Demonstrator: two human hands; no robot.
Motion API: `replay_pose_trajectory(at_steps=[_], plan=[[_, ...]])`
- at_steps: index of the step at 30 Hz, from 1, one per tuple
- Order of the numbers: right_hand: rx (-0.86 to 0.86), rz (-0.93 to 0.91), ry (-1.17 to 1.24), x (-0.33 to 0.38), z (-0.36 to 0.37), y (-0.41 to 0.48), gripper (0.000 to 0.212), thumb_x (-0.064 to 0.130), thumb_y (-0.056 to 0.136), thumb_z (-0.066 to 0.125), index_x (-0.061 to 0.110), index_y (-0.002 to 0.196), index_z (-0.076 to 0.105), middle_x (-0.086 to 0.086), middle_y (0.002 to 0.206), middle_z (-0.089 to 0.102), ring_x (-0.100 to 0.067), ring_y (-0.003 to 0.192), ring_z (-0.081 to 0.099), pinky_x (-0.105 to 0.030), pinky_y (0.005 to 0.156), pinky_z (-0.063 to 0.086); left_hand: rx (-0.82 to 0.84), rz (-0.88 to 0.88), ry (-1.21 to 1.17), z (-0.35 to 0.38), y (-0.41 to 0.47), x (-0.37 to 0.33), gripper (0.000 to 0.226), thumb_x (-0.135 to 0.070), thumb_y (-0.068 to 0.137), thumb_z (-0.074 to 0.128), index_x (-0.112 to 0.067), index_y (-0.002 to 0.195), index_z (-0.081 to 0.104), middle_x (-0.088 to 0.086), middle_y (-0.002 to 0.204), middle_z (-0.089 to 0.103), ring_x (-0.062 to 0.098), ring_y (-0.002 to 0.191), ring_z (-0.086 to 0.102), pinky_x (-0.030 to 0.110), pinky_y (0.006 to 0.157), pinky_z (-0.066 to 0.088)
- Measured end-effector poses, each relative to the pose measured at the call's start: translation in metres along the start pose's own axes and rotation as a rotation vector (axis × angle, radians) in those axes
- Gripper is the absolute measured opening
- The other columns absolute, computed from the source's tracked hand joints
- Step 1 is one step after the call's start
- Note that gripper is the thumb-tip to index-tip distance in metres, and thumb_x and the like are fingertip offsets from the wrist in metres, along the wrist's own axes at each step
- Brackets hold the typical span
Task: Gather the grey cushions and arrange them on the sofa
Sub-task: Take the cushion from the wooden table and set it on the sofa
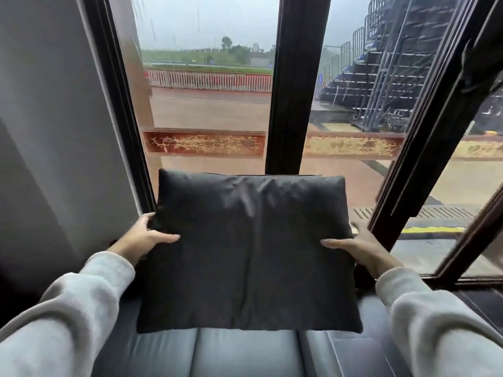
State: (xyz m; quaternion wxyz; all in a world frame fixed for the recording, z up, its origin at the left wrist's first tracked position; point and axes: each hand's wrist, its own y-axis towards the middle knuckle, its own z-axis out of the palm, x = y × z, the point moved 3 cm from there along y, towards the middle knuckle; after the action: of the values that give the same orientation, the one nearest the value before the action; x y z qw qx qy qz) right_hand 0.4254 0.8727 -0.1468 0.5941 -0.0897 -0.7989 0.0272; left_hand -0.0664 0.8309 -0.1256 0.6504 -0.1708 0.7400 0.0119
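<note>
Now both hands [147, 236] [359, 247] around grey cushion [249, 254].

No legible text, label, brand, number or sign anywhere in view. The only candidate is the red-and-gold patterned band [203, 142] running across the window glass [209, 110] at mid-height: it carries ornamental motifs, with a few small marks near its left end that could be characters, too blurred to read. The band's paler right section shows ornament only. The dark grey cushion [249, 248] and the sofa [245, 352] bear no visible tag or logo.
</note>
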Motion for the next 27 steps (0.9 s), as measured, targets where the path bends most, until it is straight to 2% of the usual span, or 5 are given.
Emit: replay_pose_trajectory(at_steps=[3, 6, 14, 19, 27], plan=[[-0.003, 0.054, -0.047, -0.003, -0.004, 0.051, 0.146, 0.056, 0.038, 0.101, 0.019, 0.159, 0.029, -0.004, 0.127, 0.067, -0.023, 0.11, 0.068, -0.041, 0.097, 0.055, 0.034, -0.044, 0.037, 0.018, 0.042, 0.008, 0.105, -0.01, 0.066, 0.093, -0.026, 0.153, 0.036, 0.01, 0.126, 0.068, 0.024, 0.098, 0.073, 0.035, 0.067, 0.057], [0.054, 0.16, -0.088, -0.009, 0.004, 0.093, 0.14, 0.061, 0.045, 0.098, 0.017, 0.158, 0.029, 0.005, 0.112, 0.062, -0.016, 0.097, 0.066, -0.034, 0.072, 0.054, 0.004, -0.081, 0.056, 0.025, 0.074, 0.023, 0.101, -0.009, 0.076, 0.087, -0.021, 0.158, 0.029, 0.017, 0.15, 0.047, 0.031, 0.123, 0.059, 0.048, 0.096, 0.052], [0.166, 0.342, -0.117, -0.104, 0.057, 0.175, 0.116, 0.037, 0.072, 0.093, 0.022, 0.163, 0.023, -0.011, 0.135, 0.059, -0.013, 0.084, 0.065, -0.026, 0.053, 0.056, 0.111, -0.351, 0.098, 0.049, 0.155, 0.127, 0.065, -0.013, 0.086, 0.078, -0.015, 0.146, 0.052, 0.014, 0.136, 0.062, 0.032, 0.114, 0.066, 0.049, 0.1, 0.053], [0.178, 0.4, -0.173, -0.191, 0.098, 0.211, 0.101, 0.032, 0.048, 0.103, 0.01, 0.137, 0.061, 0.005, 0.096, 0.079, -0.016, 0.082, 0.079, -0.026, 0.061, 0.06, 0.117, -0.457, 0.077, 0.063, 0.208, 0.211, 0.063, -0.009, 0.087, 0.077, -0.015, 0.145, 0.053, 0.014, 0.131, 0.065, 0.028, 0.102, 0.07, 0.038, 0.084, 0.056], [0.129, 0.518, -0.107, -0.304, 0.146, 0.265, 0.121, 0.052, 0.038, 0.102, 0.019, 0.146, 0.057, -0.003, 0.121, 0.073, -0.021, 0.099, 0.077, -0.042, 0.092, 0.061, 0.194, -0.532, 0.161, 0.081, 0.308, 0.332, 0.052, -0.023, 0.087, 0.079, -0.02, 0.136, 0.063, 0.005, 0.131, 0.065, 0.022, 0.112, 0.067, 0.042, 0.104, 0.05]])
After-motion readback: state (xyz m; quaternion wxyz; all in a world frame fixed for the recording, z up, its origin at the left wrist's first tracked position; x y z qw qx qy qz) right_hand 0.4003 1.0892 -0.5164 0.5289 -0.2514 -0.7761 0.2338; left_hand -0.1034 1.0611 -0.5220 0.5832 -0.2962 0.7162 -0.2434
